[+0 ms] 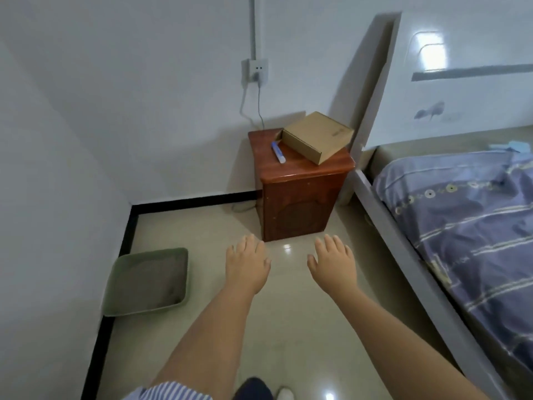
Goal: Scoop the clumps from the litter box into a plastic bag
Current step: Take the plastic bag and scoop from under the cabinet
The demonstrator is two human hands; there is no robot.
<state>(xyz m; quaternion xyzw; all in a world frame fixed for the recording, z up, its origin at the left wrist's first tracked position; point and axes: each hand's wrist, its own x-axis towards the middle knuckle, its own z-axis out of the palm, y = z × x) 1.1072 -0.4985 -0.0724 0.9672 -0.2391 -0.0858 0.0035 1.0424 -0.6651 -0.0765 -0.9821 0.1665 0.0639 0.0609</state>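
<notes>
A green litter box (118, 287) filled with grey litter sits on the floor against the left wall. My left hand (247, 262) and my right hand (334, 262) are stretched out in front of me over the tiled floor, palms down, fingers straight and holding nothing. The left hand hovers to the right of the litter box, apart from it. No scoop or plastic bag shows in the head view.
A brown wooden nightstand (300, 197) stands ahead in the corner, bearing a cardboard box (317, 137) and a blue-and-white tube (277, 151). A bed (467, 215) with a striped blue cover runs along the right. A wall socket (257, 71) has a cable plugged in.
</notes>
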